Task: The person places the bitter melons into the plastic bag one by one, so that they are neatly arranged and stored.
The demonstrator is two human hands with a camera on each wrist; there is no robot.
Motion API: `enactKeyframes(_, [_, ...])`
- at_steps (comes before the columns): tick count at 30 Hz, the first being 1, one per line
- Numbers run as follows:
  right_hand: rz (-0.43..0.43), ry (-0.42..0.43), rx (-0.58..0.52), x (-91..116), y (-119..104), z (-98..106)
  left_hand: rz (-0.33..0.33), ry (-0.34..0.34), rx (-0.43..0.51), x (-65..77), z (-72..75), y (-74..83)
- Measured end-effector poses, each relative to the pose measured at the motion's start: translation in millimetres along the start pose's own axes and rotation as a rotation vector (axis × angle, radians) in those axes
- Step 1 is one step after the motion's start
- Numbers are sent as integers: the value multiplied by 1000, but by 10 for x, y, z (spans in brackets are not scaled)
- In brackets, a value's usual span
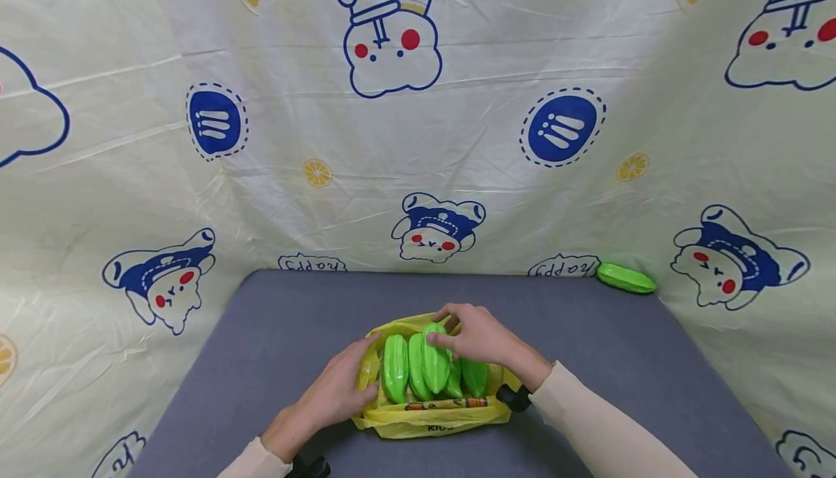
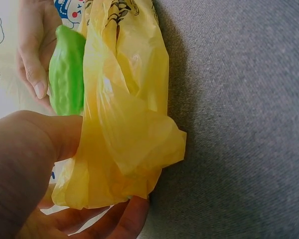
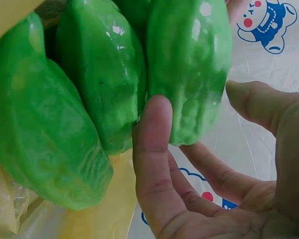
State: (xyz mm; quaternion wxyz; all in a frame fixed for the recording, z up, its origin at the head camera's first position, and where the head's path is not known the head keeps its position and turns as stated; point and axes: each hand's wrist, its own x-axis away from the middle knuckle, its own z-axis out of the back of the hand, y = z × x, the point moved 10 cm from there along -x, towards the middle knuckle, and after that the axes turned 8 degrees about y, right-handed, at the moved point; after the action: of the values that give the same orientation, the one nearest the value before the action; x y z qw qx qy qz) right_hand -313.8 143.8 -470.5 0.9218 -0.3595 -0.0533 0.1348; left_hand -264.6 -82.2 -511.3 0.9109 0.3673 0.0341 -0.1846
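Several glossy green bitter melons (image 1: 395,369), ridged and bumpy, lie side by side in a yellow plastic bag (image 1: 392,427) with its mouth open upward. My right hand (image 1: 480,333) holds one bitter melon (image 3: 189,74) near its far end, thumb on one side and fingers on the other. That melon sits slightly above its neighbours. At the bag's left end, my left hand (image 1: 339,384) grips the bag's side; in the left wrist view the thumb lies at the rim and the fingers curl beneath the crumpled yellow plastic (image 2: 124,129).
Another bitter melon (image 1: 625,278) lies alone at the far right corner of the grey table (image 1: 294,318). Behind and beside the table hangs a pale printed sheet (image 1: 457,137) with cartoon figures. Dark bands with small cameras (image 1: 514,397) are on the wrists.
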Motion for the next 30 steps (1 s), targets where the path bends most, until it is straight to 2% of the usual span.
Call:
enactKeyframes(12, [-7, 13, -7, 0, -14, 25, 0, 2, 7, -10, -2, -12])
enactKeyframes(19, [19, 65, 44, -1, -14, 115, 0, 1, 4, -19, -10, -19])
enactKeyframes(30, [43, 110, 30, 2, 24, 263, 7, -6, 17, -16, -24, -34])
